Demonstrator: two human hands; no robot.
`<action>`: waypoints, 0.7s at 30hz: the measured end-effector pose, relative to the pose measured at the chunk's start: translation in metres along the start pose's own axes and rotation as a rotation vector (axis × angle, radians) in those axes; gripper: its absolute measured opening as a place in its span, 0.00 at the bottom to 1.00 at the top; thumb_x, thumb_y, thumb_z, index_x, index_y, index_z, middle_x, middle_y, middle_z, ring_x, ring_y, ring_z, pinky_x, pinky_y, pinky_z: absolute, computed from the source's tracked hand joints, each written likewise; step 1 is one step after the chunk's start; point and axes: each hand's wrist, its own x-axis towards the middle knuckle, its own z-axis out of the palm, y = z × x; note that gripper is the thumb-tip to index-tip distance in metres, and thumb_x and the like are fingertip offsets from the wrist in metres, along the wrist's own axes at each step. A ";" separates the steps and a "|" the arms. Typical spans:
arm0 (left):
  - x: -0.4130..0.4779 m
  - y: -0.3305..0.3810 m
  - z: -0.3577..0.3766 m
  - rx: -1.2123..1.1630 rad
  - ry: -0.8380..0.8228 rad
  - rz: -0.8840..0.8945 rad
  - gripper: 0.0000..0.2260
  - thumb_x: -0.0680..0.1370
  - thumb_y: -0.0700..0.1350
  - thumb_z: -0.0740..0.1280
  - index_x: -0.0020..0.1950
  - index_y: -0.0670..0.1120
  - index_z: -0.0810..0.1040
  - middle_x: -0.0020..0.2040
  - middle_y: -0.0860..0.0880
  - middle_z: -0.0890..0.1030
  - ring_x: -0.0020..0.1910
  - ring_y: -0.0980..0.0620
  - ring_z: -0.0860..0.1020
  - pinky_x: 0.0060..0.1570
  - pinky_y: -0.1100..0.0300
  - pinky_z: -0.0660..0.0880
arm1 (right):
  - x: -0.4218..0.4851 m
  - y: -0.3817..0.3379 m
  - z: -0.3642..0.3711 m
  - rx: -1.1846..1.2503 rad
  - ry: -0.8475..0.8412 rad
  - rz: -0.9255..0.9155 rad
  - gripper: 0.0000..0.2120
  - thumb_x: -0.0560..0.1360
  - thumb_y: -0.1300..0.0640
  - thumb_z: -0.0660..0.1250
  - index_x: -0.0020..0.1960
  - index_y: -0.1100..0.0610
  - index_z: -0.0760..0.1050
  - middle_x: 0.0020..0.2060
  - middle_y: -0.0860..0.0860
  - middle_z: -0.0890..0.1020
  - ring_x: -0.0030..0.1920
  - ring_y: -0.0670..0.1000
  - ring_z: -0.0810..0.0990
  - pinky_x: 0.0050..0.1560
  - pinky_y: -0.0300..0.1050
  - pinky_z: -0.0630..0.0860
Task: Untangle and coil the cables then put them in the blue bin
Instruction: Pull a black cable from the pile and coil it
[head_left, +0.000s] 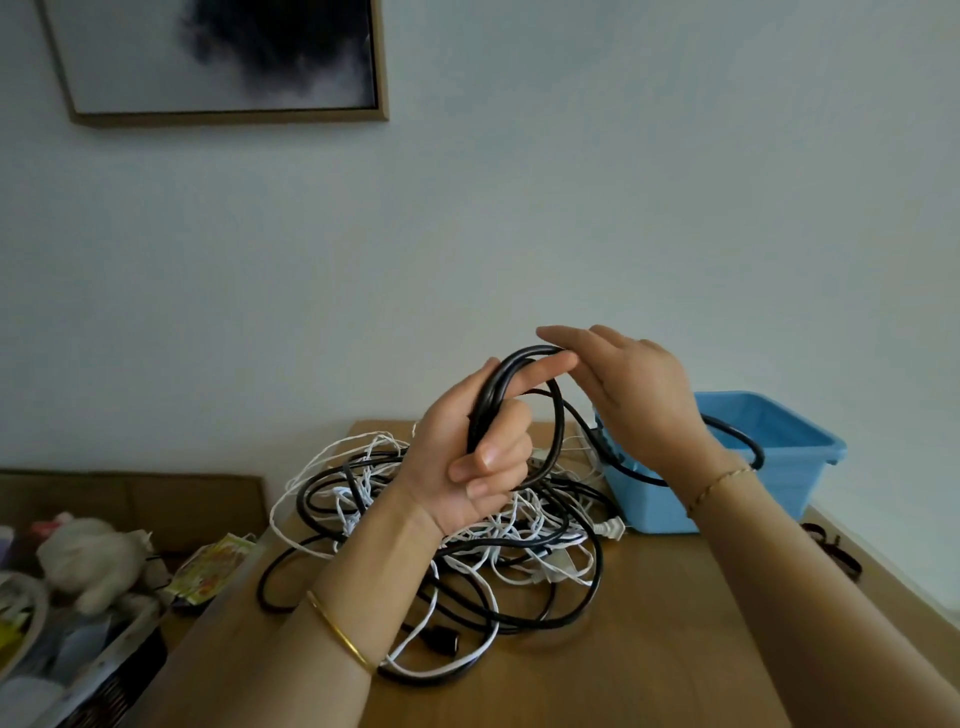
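Observation:
A tangle of black and white cables lies on the wooden table. Above it, my left hand grips several loops of a thick black cable, index finger extended through the top of the coil. My right hand is over the coil's top with fingers straight, touching the black loop there. The black cable runs from the coil to the right, behind my right hand, over the rim of the blue bin. The bin stands at the table's back right.
A white plug lies beside the bin. A black plug end lies near the table's front. Left of the table, a basket holds a white plush toy and papers. A framed picture hangs on the wall.

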 end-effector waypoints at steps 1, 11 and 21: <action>-0.001 0.000 0.001 -0.036 -0.036 0.001 0.24 0.84 0.49 0.45 0.74 0.34 0.55 0.23 0.46 0.75 0.18 0.56 0.61 0.17 0.66 0.69 | -0.001 -0.001 -0.001 0.013 -0.023 0.025 0.25 0.80 0.41 0.47 0.62 0.51 0.76 0.39 0.49 0.81 0.32 0.53 0.78 0.32 0.41 0.68; -0.008 0.037 0.024 -0.161 -0.250 0.252 0.24 0.83 0.46 0.51 0.74 0.36 0.51 0.27 0.40 0.77 0.20 0.53 0.66 0.36 0.56 0.80 | -0.017 -0.013 -0.011 0.016 -0.323 0.181 0.22 0.82 0.47 0.49 0.76 0.42 0.53 0.64 0.46 0.75 0.53 0.55 0.79 0.42 0.47 0.72; 0.025 0.060 0.040 0.141 0.281 0.590 0.16 0.84 0.52 0.49 0.52 0.42 0.68 0.38 0.48 0.82 0.20 0.56 0.64 0.54 0.49 0.79 | -0.019 -0.066 -0.015 0.180 -0.574 0.189 0.14 0.82 0.54 0.53 0.66 0.56 0.63 0.45 0.55 0.79 0.41 0.57 0.78 0.45 0.57 0.76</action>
